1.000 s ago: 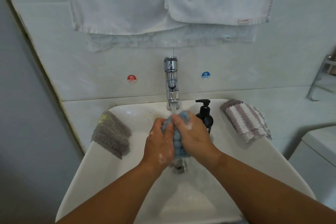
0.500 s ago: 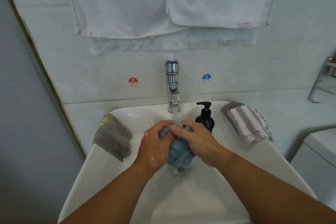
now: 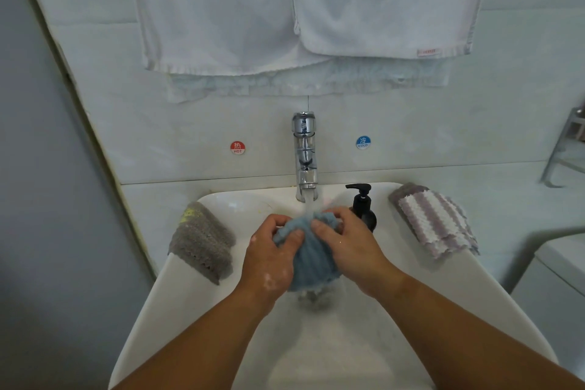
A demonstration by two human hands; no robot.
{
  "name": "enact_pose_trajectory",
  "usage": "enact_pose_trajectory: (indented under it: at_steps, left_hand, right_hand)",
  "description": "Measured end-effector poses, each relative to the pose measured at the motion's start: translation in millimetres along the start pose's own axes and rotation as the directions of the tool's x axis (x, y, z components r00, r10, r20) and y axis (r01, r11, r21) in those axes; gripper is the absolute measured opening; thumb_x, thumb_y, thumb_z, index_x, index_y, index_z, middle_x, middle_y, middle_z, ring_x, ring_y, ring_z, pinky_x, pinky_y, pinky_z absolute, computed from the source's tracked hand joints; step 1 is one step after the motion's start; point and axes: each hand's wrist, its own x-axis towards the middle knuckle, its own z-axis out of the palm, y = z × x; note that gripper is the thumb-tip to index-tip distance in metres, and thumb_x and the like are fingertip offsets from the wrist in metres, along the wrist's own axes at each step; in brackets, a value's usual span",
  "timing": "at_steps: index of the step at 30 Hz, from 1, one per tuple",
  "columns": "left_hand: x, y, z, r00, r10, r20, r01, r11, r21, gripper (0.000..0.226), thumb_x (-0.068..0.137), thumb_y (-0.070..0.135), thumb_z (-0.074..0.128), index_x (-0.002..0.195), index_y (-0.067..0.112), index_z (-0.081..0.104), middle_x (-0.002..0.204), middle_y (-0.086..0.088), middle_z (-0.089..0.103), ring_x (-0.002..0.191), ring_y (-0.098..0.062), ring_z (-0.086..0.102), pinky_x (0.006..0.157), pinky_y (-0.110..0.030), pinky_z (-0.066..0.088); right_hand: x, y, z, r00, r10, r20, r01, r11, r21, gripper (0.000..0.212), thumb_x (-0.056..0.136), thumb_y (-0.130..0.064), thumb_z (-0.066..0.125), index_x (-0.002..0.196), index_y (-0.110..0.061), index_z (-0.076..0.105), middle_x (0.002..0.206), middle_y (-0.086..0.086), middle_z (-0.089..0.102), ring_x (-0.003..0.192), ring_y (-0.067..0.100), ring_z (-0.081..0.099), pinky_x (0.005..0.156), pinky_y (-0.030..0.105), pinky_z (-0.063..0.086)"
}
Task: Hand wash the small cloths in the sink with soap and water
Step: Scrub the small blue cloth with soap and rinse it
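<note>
**Two-handed grip on a bunched pale-blue ribbed cloth (image 3: 311,260)**

The left hand (image 3: 269,260) and the right hand (image 3: 348,250) each clutch the cloth between curled fingers and thumb, holding it above the bowl of the white ceramic sink (image 3: 177,310). A stream of water (image 3: 310,204) from the chrome tap (image 3: 304,152) falls onto the top of the cloth. Just behind the right hand stands a black pump soap bottle (image 3: 364,206). A grey knitted cloth (image 3: 202,241) drapes over the sink's left rim, and a purple-and-white striped cloth (image 3: 433,222) lies on the right rim. On the tiled wall sit a red HOT sticker (image 3: 237,147) and a blue COLD sticker (image 3: 362,142), with white towels (image 3: 215,9) hanging above.
</note>
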Motion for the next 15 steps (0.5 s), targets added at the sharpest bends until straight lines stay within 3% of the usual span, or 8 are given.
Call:
enact_pose_trajectory:
  at_steps: [3,7,11,15]
  left_hand:
    - [1,0,-2,0.999,0.03,-0.04,-0.029,0.999,0.035,0.006,0.098,0.029,0.064,0.103,0.031,0.062,0.1,0.003,0.072,0.092,-0.014,0.071,0.077,-0.032,0.063]
    - [0,1,0,0.999,-0.042,0.001,0.042,0.999,0.029,0.015,0.098,0.039,0.061,0.109,0.03,0.062,0.103,0.005,0.071,0.093,-0.012,0.07,0.077,-0.027,0.062]
    - [-4,1,6,0.989,-0.111,0.101,0.116,0.992,-0.048,0.015,0.101,0.039,0.056,0.109,0.028,0.062,0.105,0.0,0.072,0.097,-0.018,0.071,0.086,-0.041,0.062]
    - [0,2,5,0.998,-0.055,0.004,0.055,0.998,-0.029,0.009,0.105,0.032,0.051,0.108,0.028,0.059,0.106,-0.001,0.068,0.099,-0.018,0.068,0.087,-0.039,0.061]
  right_hand:
    - [-2,0,4,0.997,-0.034,0.076,0.037,0.999,-0.035,0.013,0.101,-0.036,0.058,0.101,-0.029,0.068,0.097,-0.006,0.074,0.091,0.009,0.072,0.074,0.019,0.057]
    - [5,3,5,0.994,-0.074,-0.074,0.074,0.997,-0.013,0.019,0.103,-0.039,0.054,0.105,-0.026,0.067,0.099,-0.003,0.072,0.096,0.012,0.07,0.086,0.032,0.06]
    - [10,7,1,0.971,-0.024,-0.239,0.014,0.999,-0.045,0.03,0.105,-0.045,0.046,0.103,-0.022,0.066,0.096,-0.001,0.071,0.093,0.012,0.068,0.086,0.032,0.057]
    - [9,11,4,0.991,-0.008,-0.134,-0.027,0.966,-0.258,0.039,0.104,-0.048,0.043,0.095,-0.018,0.066,0.09,0.001,0.07,0.088,0.015,0.067,0.083,0.035,0.056]
